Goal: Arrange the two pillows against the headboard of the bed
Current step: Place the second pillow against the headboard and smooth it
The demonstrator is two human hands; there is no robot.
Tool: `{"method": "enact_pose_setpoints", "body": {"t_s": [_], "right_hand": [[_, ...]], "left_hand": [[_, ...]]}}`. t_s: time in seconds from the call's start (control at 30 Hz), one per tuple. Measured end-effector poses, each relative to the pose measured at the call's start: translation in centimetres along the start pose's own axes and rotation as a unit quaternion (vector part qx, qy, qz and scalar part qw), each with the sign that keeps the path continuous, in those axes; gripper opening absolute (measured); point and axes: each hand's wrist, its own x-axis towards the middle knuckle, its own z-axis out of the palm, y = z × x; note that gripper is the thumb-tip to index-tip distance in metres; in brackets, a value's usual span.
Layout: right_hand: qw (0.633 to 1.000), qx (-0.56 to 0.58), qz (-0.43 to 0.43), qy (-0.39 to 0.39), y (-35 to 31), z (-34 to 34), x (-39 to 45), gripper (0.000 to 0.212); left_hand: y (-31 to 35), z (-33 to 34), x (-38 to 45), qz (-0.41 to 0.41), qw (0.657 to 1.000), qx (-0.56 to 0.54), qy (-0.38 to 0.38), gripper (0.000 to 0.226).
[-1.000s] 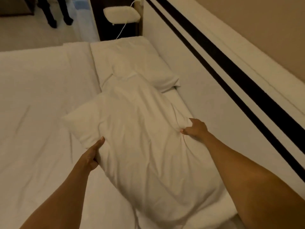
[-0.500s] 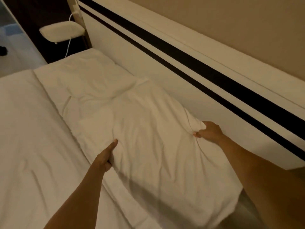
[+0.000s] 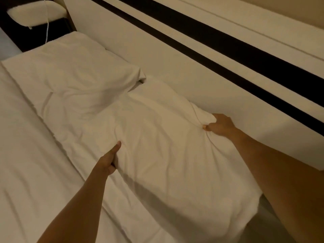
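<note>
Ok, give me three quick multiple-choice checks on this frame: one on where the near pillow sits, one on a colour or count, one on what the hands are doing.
1. Where does the near pillow lie?
A. Along the headboard
B. On the floor
C. At the foot of the bed

2. How many pillows show?
A. One
B. Two
C. Four

3. What are the hands doing?
A. Both hang free
B. Only one touches the pillow
C. Both grip the near pillow

Key:
1 A, its long edge runs beside the headboard panel.
2 B, the near pillow plus the far pillow beyond it.
3 C, the left hand pinches the bed-side edge and the right hand bunches the headboard-side fabric.
</note>
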Motion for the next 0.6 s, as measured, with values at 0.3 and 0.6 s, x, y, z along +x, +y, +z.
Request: {"method": "enact_pose_setpoints", "body": {"t_s": [0.3, 0.6], "right_hand": [[0.998, -0.023, -0.04, 0.052, -1.8, 1.1, 2.0, 0.052], [0.997, -0.05, -0.041, 0.051, -2.4, 2.0, 3.7, 0.058]], "left_hand": [[0.0, -1.3, 1.6, 0.014, 1.0, -0.001, 0.011, 0.054], [1.3, -2.3, 3.3, 0.009, 0.999, 0.04, -0.001, 0.053]]}}
